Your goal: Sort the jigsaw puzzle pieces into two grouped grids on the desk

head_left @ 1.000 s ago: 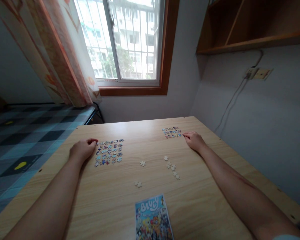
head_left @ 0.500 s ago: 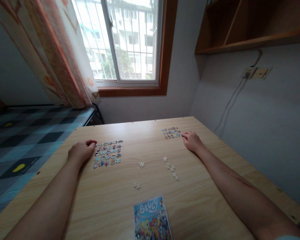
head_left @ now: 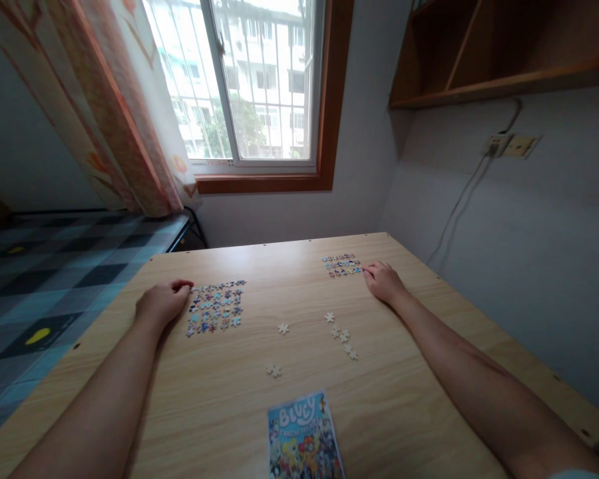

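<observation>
My left hand (head_left: 164, 301) rests at the left of a block of jigsaw pieces (head_left: 215, 307) laid out in rows, picture side up. Its thumb and forefinger are pinched on a puzzle piece at the far left corner, mostly hidden by the fingertips. Over on the right, my right hand (head_left: 383, 282) has its fingertips closed at a puzzle piece (head_left: 358, 270) on the right end of the nearest row in a smaller block of pieces (head_left: 340, 265). Between the hands, several pale pieces (head_left: 344, 336) lie picture side down, among them a single piece (head_left: 283, 328).
A colourful box or card marked "Bluey" (head_left: 304, 436) lies at the near edge of the wooden table (head_left: 219, 399). Another pale piece or pair (head_left: 273, 371) sits beyond it. A bed (head_left: 80, 266) adjoins on the left; a wall shelf (head_left: 479, 80) hangs at right.
</observation>
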Action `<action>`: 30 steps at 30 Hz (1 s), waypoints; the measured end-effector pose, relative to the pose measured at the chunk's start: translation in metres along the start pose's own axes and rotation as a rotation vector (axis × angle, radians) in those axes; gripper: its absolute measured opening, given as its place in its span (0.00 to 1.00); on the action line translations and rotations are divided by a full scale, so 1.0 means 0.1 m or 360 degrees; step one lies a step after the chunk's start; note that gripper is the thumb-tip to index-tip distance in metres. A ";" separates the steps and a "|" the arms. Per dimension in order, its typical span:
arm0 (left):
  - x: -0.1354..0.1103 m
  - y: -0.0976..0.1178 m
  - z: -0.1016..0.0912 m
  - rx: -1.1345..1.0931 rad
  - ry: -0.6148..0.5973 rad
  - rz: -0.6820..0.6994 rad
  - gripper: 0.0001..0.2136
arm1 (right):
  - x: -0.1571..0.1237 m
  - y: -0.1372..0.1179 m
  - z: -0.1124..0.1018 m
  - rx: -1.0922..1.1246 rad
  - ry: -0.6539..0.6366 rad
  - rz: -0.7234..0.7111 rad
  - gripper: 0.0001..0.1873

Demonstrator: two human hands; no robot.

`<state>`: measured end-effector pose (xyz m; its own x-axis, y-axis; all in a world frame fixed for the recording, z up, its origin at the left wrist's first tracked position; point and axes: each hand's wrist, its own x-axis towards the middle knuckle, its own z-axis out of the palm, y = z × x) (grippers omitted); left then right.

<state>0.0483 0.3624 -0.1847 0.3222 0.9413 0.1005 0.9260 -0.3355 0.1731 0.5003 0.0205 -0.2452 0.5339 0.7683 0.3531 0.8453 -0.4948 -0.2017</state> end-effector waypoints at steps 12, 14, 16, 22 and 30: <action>0.00 0.00 0.02 0.0000 0.0027 0.0005 0.21 | -0.04 -0.11 -0.08 0.0061 0.0085 -0.0045 0.22; 0.00 0.01 0.01 0.0001 0.0023 0.0002 0.21 | -0.06 -0.20 -0.16 0.0090 0.0108 -0.0110 0.22; -0.01 0.01 0.00 0.0012 0.0002 -0.0008 0.21 | -0.09 -0.38 -0.26 0.0154 0.0132 -0.0214 0.21; -0.03 0.03 -0.01 0.0014 -0.0004 -0.0017 0.21 | -0.43 -1.33 -0.54 0.0597 -0.0008 -0.0981 0.18; -0.03 0.03 0.00 0.0024 0.0025 -0.0013 0.20 | -0.93 -1.88 -0.52 0.0432 -0.0657 -0.1295 0.26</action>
<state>0.0498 0.3592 -0.1843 0.3117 0.9432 0.1146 0.9315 -0.3272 0.1592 0.2907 0.0213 -0.1924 -0.2996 0.9440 0.1386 0.9088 0.3265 -0.2596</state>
